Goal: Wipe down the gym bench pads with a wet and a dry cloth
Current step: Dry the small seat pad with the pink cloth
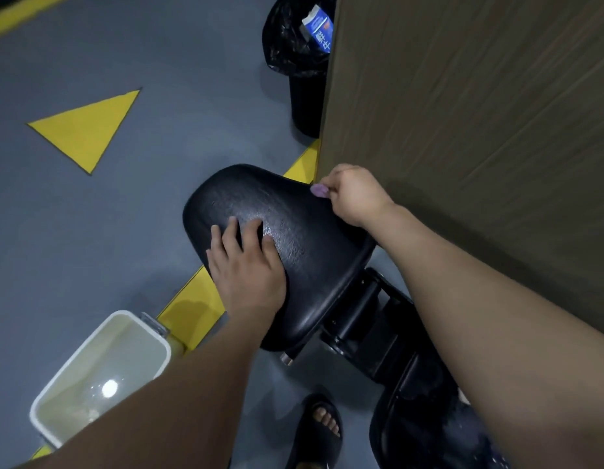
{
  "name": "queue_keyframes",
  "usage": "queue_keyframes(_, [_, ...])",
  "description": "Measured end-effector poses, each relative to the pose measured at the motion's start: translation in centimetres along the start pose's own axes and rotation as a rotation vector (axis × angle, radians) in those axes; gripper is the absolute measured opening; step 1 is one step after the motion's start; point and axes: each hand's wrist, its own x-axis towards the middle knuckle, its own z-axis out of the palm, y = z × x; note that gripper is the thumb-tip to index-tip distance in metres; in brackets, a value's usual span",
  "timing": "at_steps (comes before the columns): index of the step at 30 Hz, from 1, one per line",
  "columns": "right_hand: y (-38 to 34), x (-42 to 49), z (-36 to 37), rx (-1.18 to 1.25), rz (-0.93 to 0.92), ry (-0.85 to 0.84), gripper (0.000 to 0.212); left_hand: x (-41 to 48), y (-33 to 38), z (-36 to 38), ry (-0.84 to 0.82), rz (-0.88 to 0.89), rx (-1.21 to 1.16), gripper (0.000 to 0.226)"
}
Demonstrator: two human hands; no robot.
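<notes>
The black bench seat pad (304, 231) fills the middle of the view, with a wet sheen near its centre. My left hand (246, 265) rests flat on the pad's near left side, fingers straight and spread. At the pad's far right edge, my right hand (353, 194) grips a purple cloth (318, 190); only a small bit of it shows past my fingers. A second black pad (439, 431) lies at the lower right, partly hidden by my right forearm.
A white bucket of water (101, 374) stands on the grey floor at lower left. A black bin with a bag (302, 62) stands at the top, beside a brown wooden wall (463, 113). The bench's black frame (368, 313) and my sandalled foot (319, 431) are below.
</notes>
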Motion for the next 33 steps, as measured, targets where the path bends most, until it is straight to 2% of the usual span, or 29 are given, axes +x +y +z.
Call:
queue_keyframes(4, [-2.6,5.2,1.2,0.052,-0.005,-0.124,0.018,0.0,-0.3,0.8,0.078,0.010,0.005,0.039])
queue_keyframes(6, [-2.8,6.7,1.9,0.134,-0.008,-0.165,0.025,0.0,-0.4,0.9,0.095,0.009,0.005,0.039])
queue_keyframes(9, [-2.0,5.1,0.3,0.153,-0.062,-0.183,0.023,0.0,-0.4,0.8,0.099,0.008,0.018,0.038])
queue_keyframes(14, [0.4,3.4,-2.2,0.076,-0.010,-0.259,0.019,0.0,-0.6,1.0,0.102,0.009,0.014,0.037])
queue_keyframes(17, [-0.6,4.2,-1.9,0.022,-0.027,-0.251,0.019,0.1,-0.7,1.1,0.112,0.010,0.018,0.037])
queue_keyframes(23, [-5.8,10.0,1.4,0.128,-0.059,-0.197,0.025,0.3,-0.9,1.4,0.134,0.002,0.035,0.038])
queue_keyframes(27, [-7.7,13.0,2.2,0.117,-0.128,-0.182,0.024,0.2,-0.9,1.7,0.158,0.018,0.054,0.039])
queue_keyframes(33, [-5.9,10.3,1.8,0.238,-0.119,-0.194,0.021,0.0,-0.7,1.5,0.147,0.014,0.043,0.038])
